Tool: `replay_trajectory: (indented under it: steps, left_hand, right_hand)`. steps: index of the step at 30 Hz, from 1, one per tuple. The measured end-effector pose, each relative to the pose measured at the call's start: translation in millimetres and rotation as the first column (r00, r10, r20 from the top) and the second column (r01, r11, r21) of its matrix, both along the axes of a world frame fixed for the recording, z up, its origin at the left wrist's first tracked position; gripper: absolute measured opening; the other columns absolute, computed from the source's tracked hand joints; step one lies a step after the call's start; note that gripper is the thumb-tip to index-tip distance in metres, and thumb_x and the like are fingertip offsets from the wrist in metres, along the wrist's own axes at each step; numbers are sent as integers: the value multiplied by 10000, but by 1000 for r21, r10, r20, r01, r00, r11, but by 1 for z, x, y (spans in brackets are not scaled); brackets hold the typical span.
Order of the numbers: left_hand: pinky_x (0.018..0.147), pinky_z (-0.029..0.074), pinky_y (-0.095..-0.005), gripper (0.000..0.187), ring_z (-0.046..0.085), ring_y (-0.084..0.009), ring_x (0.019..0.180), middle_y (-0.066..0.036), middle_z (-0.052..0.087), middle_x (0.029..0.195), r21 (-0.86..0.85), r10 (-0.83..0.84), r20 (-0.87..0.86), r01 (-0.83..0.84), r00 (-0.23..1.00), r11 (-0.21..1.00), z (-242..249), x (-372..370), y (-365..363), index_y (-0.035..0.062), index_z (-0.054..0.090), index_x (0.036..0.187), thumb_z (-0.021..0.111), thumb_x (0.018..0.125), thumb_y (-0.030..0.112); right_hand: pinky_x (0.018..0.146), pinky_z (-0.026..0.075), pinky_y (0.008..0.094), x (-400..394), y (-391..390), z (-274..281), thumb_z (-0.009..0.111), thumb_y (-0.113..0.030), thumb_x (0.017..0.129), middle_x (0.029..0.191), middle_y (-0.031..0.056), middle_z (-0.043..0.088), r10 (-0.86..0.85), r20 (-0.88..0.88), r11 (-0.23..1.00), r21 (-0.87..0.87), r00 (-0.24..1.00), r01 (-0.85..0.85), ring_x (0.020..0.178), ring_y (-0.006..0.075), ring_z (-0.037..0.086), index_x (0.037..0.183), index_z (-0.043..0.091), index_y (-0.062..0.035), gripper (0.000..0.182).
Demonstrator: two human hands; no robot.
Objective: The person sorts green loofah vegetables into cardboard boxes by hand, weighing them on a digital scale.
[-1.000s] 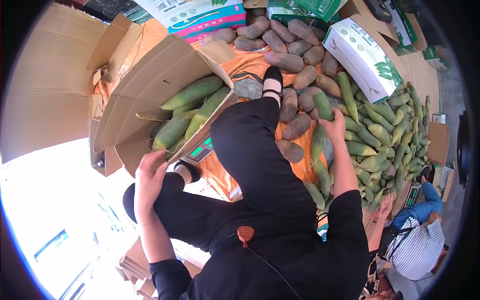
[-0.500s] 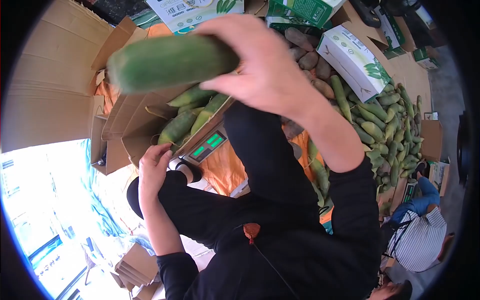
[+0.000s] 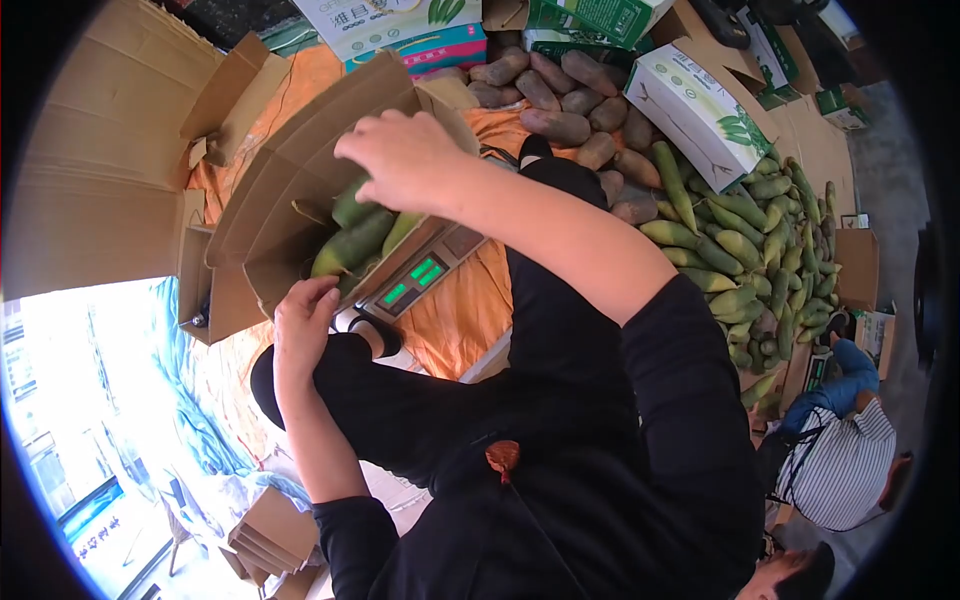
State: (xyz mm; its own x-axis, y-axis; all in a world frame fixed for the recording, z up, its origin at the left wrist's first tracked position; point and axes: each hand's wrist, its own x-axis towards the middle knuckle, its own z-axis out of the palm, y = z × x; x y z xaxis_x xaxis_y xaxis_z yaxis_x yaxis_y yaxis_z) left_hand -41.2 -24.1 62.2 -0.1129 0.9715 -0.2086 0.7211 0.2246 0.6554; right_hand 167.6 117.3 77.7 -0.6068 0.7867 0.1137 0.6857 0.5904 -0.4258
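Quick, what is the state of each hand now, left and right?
Left hand: grip on the edge of the cardboard box.
Right hand: over the box, fingers on a green radish; firm grip cannot be told.

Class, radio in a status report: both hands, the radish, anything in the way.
Right hand in the box, on a green radish. Left hand on the box's near edge. Scale under the box; nothing in the way.

Matt, seemingly corrugated cardboard box [image 3: 270, 200]
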Motion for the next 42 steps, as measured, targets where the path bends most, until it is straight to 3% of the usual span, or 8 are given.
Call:
replay_trajectory:
  steps: [4, 7, 10, 16, 30, 32, 33, 42]
  left_hand:
    - [675, 493, -298, 194, 633, -177, 711, -110, 657, 829, 4, -5, -23, 5, 1000, 1000, 2, 4, 0, -5, 672, 1007, 619, 845, 88]
    - [703, 501, -298, 198, 642, -181, 746, -113, 666, 848, 1, 12, -9, -12, 1000, 1000, -1, 1, -2, -4, 672, 1011, 621, 846, 92]
    - [736, 503, -296, 207, 647, -184, 792, -114, 675, 864, 20, 35, 6, -35, 999, 999, -10, -7, -3, -3, 672, 1020, 625, 845, 96]
    - [782, 486, -271, 212, 631, -144, 855, -93, 690, 917, 44, 28, 45, -30, 999, 999, -20, -19, 1, -4, 668, 1043, 622, 857, 87]
    - [863, 473, -252, 232, 621, -140, 955, -77, 664, 1001, 218, 300, 402, -409, 865, 886, -13, -40, -3, -7, 625, 1132, 578, 922, 78]
    - [852, 476, -259, 241, 625, -149, 958, -77, 661, 1011, 221, 344, 458, -480, 820, 849, -5, -37, -4, 3, 621, 1142, 589, 921, 93]
    - [842, 479, -264, 244, 626, -154, 965, -81, 659, 1024, 226, 338, 470, -482, 815, 847, -5, -40, -5, 9, 620, 1145, 593, 923, 108]
    - [861, 484, -282, 294, 611, -169, 1025, -96, 646, 1078, 252, 300, 423, -429, 855, 867, 24, -49, -9, 22, 594, 1198, 574, 942, 166]
  right_hand:
    - [810, 486, 410, 31, 11, -4, 730, -266, 738, 1006, 89, 654, -112, -279, 991, 38, 954, 128, 979, 277, 613, 1036, 647, -121, 342]
    - [758, 525, 319, 52, 21, -14, 694, -194, 772, 910, 115, 687, -277, -523, 961, -152, 806, 232, 825, 210, 663, 1006, 666, -50, 276]
    - [743, 510, 380, 69, 30, -26, 687, -234, 758, 875, 96, 687, -413, -521, 911, -238, 747, 338, 834, 265, 657, 953, 669, -73, 253]
    - [725, 516, 305, 84, 31, -23, 660, -156, 788, 857, 104, 690, -487, -544, 873, -305, 683, 380, 782, 192, 659, 980, 670, -26, 232]
    - [724, 512, 294, 103, 48, -34, 697, -188, 798, 864, 85, 676, -475, -567, 880, -281, 673, 384, 778, 149, 630, 1013, 673, -13, 279]
    - [724, 507, 291, 108, 50, -38, 696, -193, 798, 866, 78, 675, -440, -557, 898, -274, 704, 344, 775, 153, 628, 1010, 672, -12, 280]
    - [775, 511, 349, 103, 34, -7, 655, -165, 800, 908, 162, 686, -556, -472, 831, -336, 685, 443, 861, 260, 659, 986, 669, -12, 242]
    - [767, 507, 348, 97, 37, -13, 659, -161, 803, 902, 165, 685, -508, -472, 860, -323, 721, 395, 855, 262, 658, 983, 665, -1, 240]
